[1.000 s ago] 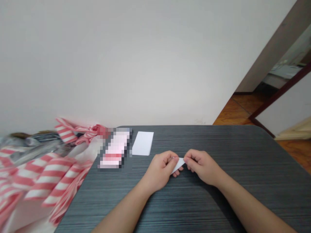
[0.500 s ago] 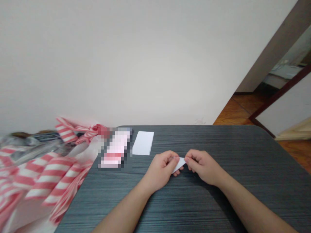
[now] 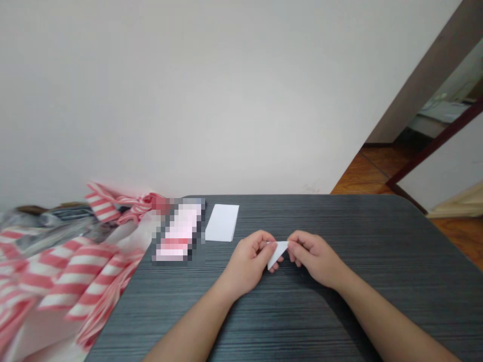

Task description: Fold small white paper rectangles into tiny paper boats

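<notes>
As the left hand [image 3: 247,264] and right hand [image 3: 316,259] pinch a folded paper triangle [image 3: 277,254] between them, the pink packet [image 3: 177,232] shows only pixelated, unreadable writing.

The folded paper [image 3: 277,255] at centre is white, as is the blank sheet [image 3: 222,222] above it. The desk [image 3: 377,241] is dark grey with fine black streaks. At lower left, a bag [image 3: 75,274] shows bold red-and-white stripes. The wall [image 3: 188,100] is pale grey; the wooden floor [image 3: 372,173] at right is orange-brown.
</notes>
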Available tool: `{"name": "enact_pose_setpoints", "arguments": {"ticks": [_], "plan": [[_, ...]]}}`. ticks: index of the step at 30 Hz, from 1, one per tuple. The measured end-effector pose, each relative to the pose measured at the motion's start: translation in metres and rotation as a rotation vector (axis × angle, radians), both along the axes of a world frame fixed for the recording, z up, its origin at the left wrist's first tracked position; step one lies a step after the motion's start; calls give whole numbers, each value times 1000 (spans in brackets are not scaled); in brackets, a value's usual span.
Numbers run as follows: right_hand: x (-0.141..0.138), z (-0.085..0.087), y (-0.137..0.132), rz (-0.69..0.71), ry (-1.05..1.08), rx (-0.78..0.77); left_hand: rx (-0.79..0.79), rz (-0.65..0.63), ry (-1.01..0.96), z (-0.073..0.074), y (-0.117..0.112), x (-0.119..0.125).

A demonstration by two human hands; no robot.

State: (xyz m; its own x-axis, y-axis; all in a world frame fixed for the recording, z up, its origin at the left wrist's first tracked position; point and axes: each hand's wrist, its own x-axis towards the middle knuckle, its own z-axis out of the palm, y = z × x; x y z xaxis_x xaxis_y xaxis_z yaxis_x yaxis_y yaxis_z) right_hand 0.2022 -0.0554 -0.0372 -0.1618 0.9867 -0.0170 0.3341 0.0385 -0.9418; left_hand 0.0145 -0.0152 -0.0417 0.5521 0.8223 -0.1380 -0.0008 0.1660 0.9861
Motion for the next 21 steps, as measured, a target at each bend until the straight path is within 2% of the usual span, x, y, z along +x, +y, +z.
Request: {"name": "enact_pose_setpoints", "arguments": {"ticks": [5,8,15,18,21], "plan": [[-2,4,-1,54,30,10,-17,-35,-38,3,0,0],[-1,4,-1,35,-35,45,67,-51,28,4,0,0],[3,-4,2,-47,-98,61,238,62,51,-4,2,-1],[2,-4,2,-43,-96,64,368,35,172,-3,3,-2],[1,-3,2,-23,-78,72,429,16,230,1,3,-2]]}}
